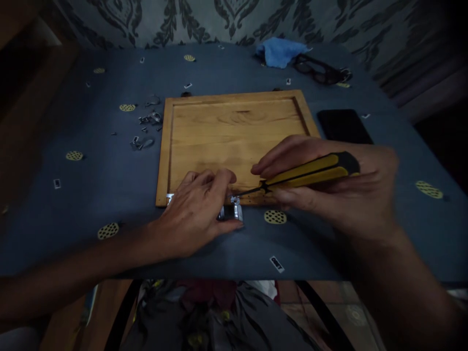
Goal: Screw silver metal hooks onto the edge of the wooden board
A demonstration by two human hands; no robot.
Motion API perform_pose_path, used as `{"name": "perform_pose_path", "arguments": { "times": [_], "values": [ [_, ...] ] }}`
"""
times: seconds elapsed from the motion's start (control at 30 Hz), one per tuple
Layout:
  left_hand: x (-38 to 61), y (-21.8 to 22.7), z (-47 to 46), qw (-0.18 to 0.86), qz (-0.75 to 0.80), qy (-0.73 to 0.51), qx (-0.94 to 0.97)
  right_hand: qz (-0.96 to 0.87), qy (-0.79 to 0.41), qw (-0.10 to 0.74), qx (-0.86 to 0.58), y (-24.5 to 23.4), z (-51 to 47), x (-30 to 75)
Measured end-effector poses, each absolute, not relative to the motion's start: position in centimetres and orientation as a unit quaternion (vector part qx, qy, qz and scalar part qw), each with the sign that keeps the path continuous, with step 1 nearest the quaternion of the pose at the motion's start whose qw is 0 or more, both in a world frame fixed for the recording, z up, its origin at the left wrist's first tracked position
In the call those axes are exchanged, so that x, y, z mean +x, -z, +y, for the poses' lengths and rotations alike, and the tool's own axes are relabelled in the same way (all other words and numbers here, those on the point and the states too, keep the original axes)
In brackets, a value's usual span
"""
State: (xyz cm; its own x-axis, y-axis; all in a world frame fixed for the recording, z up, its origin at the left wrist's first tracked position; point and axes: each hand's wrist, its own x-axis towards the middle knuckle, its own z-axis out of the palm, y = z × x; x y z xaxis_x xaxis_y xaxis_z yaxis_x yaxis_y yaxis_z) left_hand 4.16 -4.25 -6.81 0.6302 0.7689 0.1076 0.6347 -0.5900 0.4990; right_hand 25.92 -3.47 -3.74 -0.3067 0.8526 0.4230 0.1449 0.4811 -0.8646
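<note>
Screwdriver (310,171) tip at the metal fitting (238,212) on a wooden panel's (234,131) near edge

Head view: the wooden panel lies flat on the blue tablecloth (215,75), and the shiny metal fitting is at its near edge, between the left hand (195,207) and the right hand (353,200). The thin shaft slants in from the right; whether the tip is properly seated is too small to tell. The chief risk, I judge, is a slip: at so low a slant the tip could skid off to the left, scratching the wood or jabbing the left hand just beside it. The metal fitting could also twist if loosely held.

The right hand is closed round the screwdriver's yellow-and-black handle. The left hand lies palm down over the near edge, fingers bent, thumb by the metal fitting; whether it pinches it I cannot tell. Loose metal parts (154,117) lie left of the panel, a black phone (343,126) to its right.
</note>
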Motion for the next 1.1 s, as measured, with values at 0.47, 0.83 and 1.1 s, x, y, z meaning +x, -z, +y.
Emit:
{"name": "perform_pose_path", "arguments": {
  "times": [0.47, 0.83, 1.1],
  "values": [
    [4.1, 7.0, -4.4, 0.202, 0.398, -0.167, 0.879, -0.679, -0.404, 0.497, -0.358, 3.8, -3.9, 25.7],
    [4.2, 7.1, -4.3, 0.203, 0.398, -0.172, 0.878, -0.614, -0.323, 0.597, -0.402, 4.3, -4.1, 25.0],
    [4.2, 6.9, -4.3, 0.211, 0.399, -0.170, 0.876, -0.610, -0.350, 0.586, -0.402, 4.2, -3.9, 24.4]
  ]
}}
